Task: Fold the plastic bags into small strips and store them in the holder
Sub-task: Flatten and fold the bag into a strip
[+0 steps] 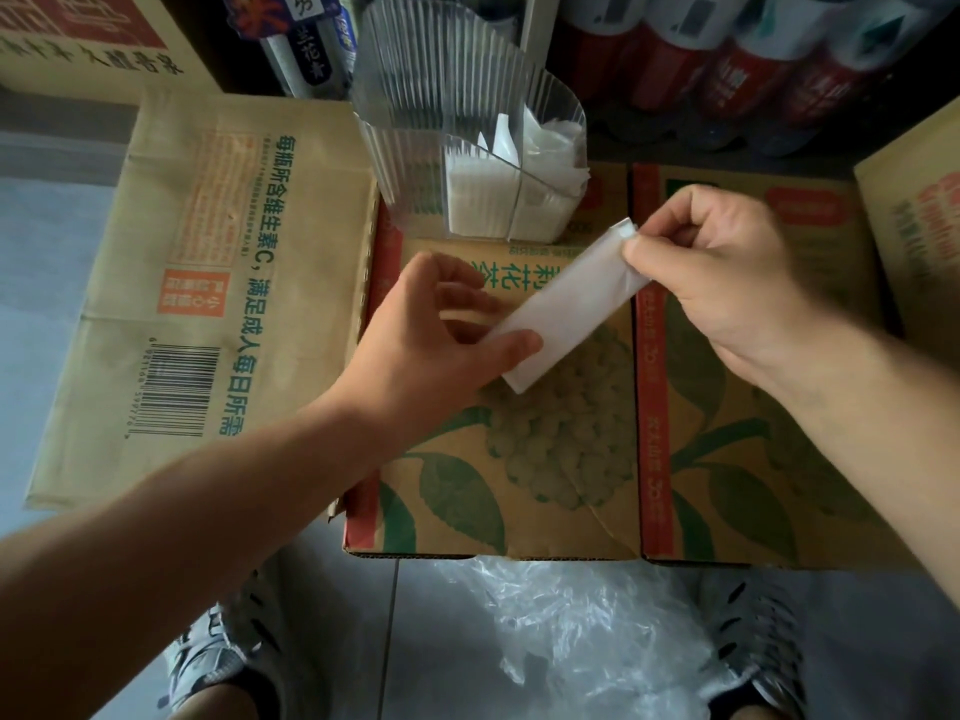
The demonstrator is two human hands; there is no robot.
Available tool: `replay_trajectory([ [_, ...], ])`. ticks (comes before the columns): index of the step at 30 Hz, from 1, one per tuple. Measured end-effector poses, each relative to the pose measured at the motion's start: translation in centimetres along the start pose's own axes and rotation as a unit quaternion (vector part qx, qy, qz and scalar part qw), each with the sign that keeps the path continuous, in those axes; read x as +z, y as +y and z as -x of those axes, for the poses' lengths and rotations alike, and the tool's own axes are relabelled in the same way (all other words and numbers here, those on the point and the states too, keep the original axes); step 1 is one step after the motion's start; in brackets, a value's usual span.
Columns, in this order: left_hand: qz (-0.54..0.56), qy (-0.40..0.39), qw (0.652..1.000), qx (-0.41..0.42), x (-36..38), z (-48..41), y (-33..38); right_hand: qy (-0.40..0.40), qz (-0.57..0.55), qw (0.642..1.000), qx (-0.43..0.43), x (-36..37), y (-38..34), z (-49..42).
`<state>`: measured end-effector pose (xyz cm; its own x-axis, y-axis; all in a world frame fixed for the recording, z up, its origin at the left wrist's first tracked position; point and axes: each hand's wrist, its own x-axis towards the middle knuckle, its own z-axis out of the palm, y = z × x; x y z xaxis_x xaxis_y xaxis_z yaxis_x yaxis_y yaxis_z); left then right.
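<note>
Between both hands, folded bag strip, left hand pinching lower end, right hand upper

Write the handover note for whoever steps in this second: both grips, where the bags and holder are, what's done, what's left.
The left grip, a bare hand, pinches the near end of the folded strip; the right grip pinches its far end, over the cardboard box.
The clear holder stands at the box's far edge, with stored strips in it.
Done: this bag is folded; some are stored.
Left: put this strip in the holder, then fold the loose plastic lying beyond the box's near edge.
</note>
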<state>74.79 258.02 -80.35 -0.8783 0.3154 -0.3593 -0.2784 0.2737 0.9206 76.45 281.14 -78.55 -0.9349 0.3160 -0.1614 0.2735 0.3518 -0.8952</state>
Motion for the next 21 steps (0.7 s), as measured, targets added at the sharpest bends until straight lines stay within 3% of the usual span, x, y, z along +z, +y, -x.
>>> replay_trajectory([
  [6, 0.025, -0.109, 0.991, -0.071, 0.03, 0.3, 0.41, 0.01, -0.029, 0.999, -0.017, -0.1, -0.31, 0.33],
  [14, 0.052, -0.091, 0.99, -0.094, -0.4, 0.01, 0.35, -0.082, -0.2, 0.964, 0.155, -0.49, -0.18, 1.08],
  [21, 0.031, -0.095, 0.99, -0.099, -0.53, 0.03, 0.54, -0.073, -0.233, 0.953, 0.178, -0.29, -0.59, 0.83],
])
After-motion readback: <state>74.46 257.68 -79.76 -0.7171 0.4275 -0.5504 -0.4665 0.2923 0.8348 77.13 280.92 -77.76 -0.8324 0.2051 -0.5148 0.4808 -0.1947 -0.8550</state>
